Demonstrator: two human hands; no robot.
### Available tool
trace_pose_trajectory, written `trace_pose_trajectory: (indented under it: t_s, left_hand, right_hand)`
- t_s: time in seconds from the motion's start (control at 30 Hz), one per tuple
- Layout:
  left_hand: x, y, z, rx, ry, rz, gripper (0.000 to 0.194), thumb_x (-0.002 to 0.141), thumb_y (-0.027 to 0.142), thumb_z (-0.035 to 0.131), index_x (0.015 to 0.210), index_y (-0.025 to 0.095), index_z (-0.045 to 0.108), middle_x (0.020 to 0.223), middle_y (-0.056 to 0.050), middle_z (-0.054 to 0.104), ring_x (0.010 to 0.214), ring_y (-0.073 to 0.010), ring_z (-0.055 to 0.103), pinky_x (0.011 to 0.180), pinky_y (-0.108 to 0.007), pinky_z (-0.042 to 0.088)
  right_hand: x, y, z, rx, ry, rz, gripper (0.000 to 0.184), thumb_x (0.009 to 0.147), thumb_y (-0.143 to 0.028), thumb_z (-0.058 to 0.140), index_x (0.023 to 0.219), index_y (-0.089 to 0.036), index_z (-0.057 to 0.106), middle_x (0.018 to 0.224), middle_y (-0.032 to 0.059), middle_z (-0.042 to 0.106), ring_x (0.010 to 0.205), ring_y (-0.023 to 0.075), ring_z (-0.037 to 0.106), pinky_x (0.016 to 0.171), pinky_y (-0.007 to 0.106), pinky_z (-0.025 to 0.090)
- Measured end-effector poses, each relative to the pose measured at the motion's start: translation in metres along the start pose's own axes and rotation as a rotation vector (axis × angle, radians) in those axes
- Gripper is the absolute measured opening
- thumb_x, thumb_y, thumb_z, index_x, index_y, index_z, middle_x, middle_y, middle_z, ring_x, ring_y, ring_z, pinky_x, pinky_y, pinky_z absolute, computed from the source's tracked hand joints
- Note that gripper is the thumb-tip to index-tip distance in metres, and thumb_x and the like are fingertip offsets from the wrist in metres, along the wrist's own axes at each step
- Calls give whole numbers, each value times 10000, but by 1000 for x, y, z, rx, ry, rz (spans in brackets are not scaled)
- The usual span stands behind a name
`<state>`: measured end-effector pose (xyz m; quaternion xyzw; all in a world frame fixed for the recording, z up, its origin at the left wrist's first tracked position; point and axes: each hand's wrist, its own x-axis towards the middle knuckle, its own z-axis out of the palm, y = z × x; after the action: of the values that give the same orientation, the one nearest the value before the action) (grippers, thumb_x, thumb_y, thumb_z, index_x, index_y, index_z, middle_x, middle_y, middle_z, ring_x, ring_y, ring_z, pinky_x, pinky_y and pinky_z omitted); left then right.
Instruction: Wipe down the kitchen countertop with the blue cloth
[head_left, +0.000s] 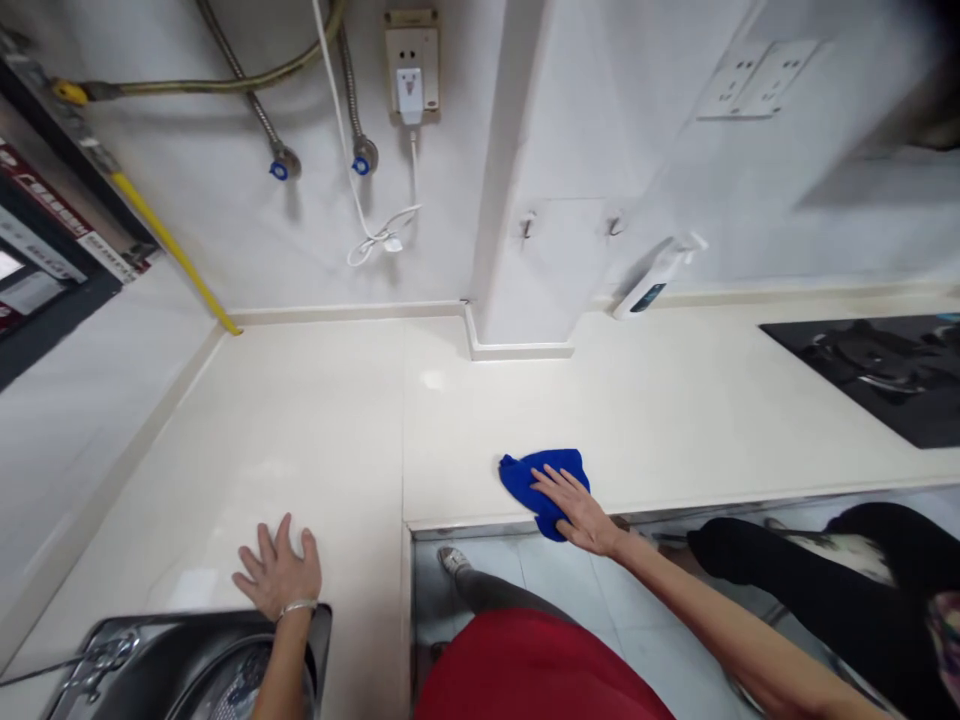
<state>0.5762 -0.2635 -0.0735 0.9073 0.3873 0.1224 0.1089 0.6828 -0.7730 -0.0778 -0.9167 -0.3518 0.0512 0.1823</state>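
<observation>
My right hand [576,508] lies flat, fingers stretched out, pressing on a blue cloth [541,478] at the front edge of the cream countertop [337,430]. The cloth hangs slightly over the edge. My left hand [279,572] rests palm down with fingers spread on the countertop, just beyond the steel sink [150,660]. A bracelet circles the left wrist.
A white spray bottle [654,280] leans against the wall behind a square pillar [540,200]. A black gas hob [885,372] sits at the right. Hoses, valves and a plugged socket [411,70] hang on the back wall. Another person's dark-clothed leg [810,580] is at the right.
</observation>
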Motion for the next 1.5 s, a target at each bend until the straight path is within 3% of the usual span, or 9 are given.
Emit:
trace_pose_trajectory:
  t_s: [0.13, 0.33, 0.67, 0.8, 1.03, 1.17, 1.3, 1.5]
  left_hand:
    - [-2, 0, 1, 0, 3, -10, 617, 929, 580, 266, 1421, 281, 489, 1608, -85, 338, 1499, -403, 181, 1193, -653, 139]
    - [-6, 5, -3, -10, 46, -6, 549, 934, 519, 351, 1395, 273, 519, 1589, -91, 372, 1499, -393, 193, 1194, -651, 157]
    - [-10, -1, 6, -1, 99, 7, 502, 932, 461, 422, 1380, 269, 538, 1577, -83, 394, 1491, -398, 216, 1189, -659, 178]
    - [-10, 0, 5, -4, 103, -6, 498, 925, 456, 443, 1382, 283, 536, 1579, -67, 396, 1493, -386, 219, 1195, -652, 176]
    - [-11, -7, 9, 26, 72, -12, 494, 916, 423, 461, 1385, 285, 538, 1579, -43, 399, 1493, -375, 226, 1204, -637, 176]
    - [-10, -10, 9, 16, 57, -23, 480, 944, 409, 392, 1386, 290, 537, 1579, -32, 400, 1501, -359, 211, 1211, -634, 169]
    - [-9, -12, 8, -33, 44, -42, 480, 962, 340, 322, 1395, 301, 526, 1579, -25, 399, 1509, -342, 194, 1215, -635, 154]
    - [-13, -13, 6, -86, 40, -21, 486, 951, 280, 332, 1399, 286, 521, 1590, -26, 381, 1523, -326, 140, 1225, -627, 125]
  right_hand:
    - [4, -40, 21, -4, -9, -122, 651, 879, -313, 464, 1508, -177, 368, 1608, 99, 263, 1501, 298, 152, 1205, 575, 193]
    - [51, -105, 33, -4, -83, -211, 497, 1010, -292, 382, 1500, -213, 392, 1583, 55, 326, 1499, 262, 173, 1210, 554, 227]
    - [143, -167, 61, 90, -125, -417, 450, 992, -264, 431, 1436, -222, 496, 1536, 54, 416, 1480, 242, 239, 1215, 526, 230]
    - [175, -194, 76, 92, -151, -493, 451, 999, -304, 425, 1439, -231, 492, 1555, 39, 388, 1489, 231, 207, 1228, 509, 193]
    - [239, -241, 96, 15, -156, -511, 500, 1016, -377, 401, 1492, -223, 416, 1598, 44, 305, 1497, 257, 169, 1234, 510, 160]
    - [273, -261, 101, -18, -127, -435, 497, 1022, -383, 383, 1490, -219, 423, 1596, 51, 306, 1491, 264, 189, 1228, 500, 181]
    - [267, -265, 103, -17, -118, -410, 495, 1024, -376, 384, 1492, -221, 420, 1592, 52, 313, 1489, 273, 195, 1224, 506, 186]
    - [205, -248, 104, 57, -114, -520, 494, 1009, -356, 433, 1489, -240, 419, 1588, 42, 326, 1492, 269, 187, 1223, 540, 189]
